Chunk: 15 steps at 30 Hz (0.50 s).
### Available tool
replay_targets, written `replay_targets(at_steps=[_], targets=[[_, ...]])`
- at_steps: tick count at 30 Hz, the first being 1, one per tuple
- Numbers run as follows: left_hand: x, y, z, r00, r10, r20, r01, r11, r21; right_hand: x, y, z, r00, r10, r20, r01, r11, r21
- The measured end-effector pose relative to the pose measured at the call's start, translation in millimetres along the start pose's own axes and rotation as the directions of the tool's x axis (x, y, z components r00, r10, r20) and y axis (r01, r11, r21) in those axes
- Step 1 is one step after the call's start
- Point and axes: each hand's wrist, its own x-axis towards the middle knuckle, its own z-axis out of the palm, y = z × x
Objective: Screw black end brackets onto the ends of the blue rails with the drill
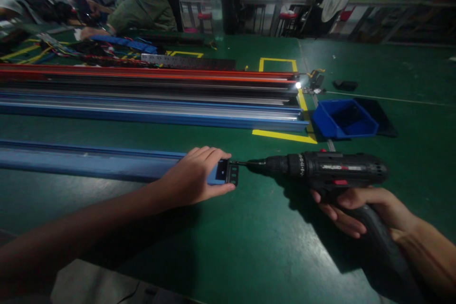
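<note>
Your green table (270, 237) fills most of the view. Across it, beyond your hands, lies a row of long rails (160, 111), red at the far side, dark in the middle and blue nearest you. Closer in, roughly alongside that row and apart from it, lies your own blue rail (107, 161), running in from the left edge and ending near the middle of the table. At the far left, a person in a green top (146, 7) sits past a heap of wires (107, 50).

Your drill (342, 168) is held level, pointing left at the rail's end. Your right hand (370, 204) is wrapped round its handle; whether a finger presses the trigger, you cannot tell from here. Your left hand (199, 171) pinches the rail's end, fingers over the far edge and thumb along the near one.

To the right of the row sits a blue bin (322, 121), and a clear bottle (216, 14) stands at the back. Yellow tape (285, 136) marks the table just beside the row. Smaller still, a black end piece (233, 175) sits at the tip of your rail, and the thin drill bit (249, 163) reaches its far side; the exact contact is too small to make out.
</note>
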Motion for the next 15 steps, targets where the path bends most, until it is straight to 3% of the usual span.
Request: replay_targets(at_steps=[15], targets=[[-0.6, -0.4, -0.5, 1.0, 0.018, 0.006, -0.018, 1.0, 0.009, 4.3, 5.3, -7.6, 1.0, 0.012, 0.028, -0.013, 0.999, 0.031]])
